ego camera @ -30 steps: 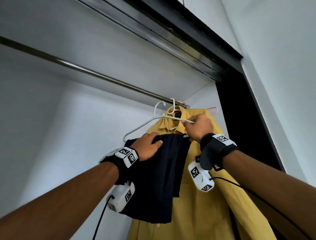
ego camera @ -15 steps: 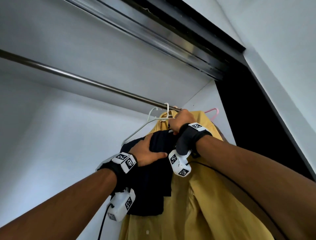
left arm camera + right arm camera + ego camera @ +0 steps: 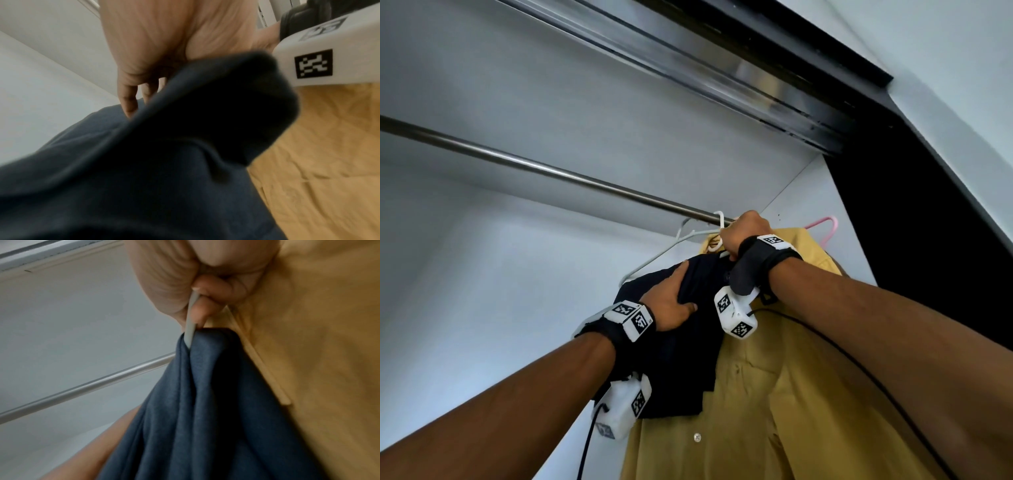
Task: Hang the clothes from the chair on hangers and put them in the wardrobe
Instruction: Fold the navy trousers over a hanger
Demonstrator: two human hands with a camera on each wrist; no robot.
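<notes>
A dark navy garment (image 3: 688, 359) is draped over a white hanger (image 3: 654, 260). The hanger's hook (image 3: 719, 219) is up at the steel wardrobe rail (image 3: 551, 171); I cannot tell whether it rests on the rail. My right hand (image 3: 743, 236) grips the hanger just under the hook, and its fingers (image 3: 205, 305) pinch the pale hanger wire (image 3: 190, 321) above the navy garment (image 3: 205, 402). My left hand (image 3: 671, 301) grips the bunched fabric lower down. Its thumb lies in front, and its fingers (image 3: 127, 97) curl behind the navy garment (image 3: 164, 162).
A mustard-yellow shirt (image 3: 774, 394) hangs on a pink hanger (image 3: 825, 229) at the rail's right end, just behind the navy garment. The wardrobe's black door frame (image 3: 893, 205) and side wall stand close on the right. The rail runs bare to the left.
Both hands have risen and pushed deeper into the wardrobe with the hanger and garment. The hook has gone from below the rail up to it. My right hand has slid closer to the hook.
</notes>
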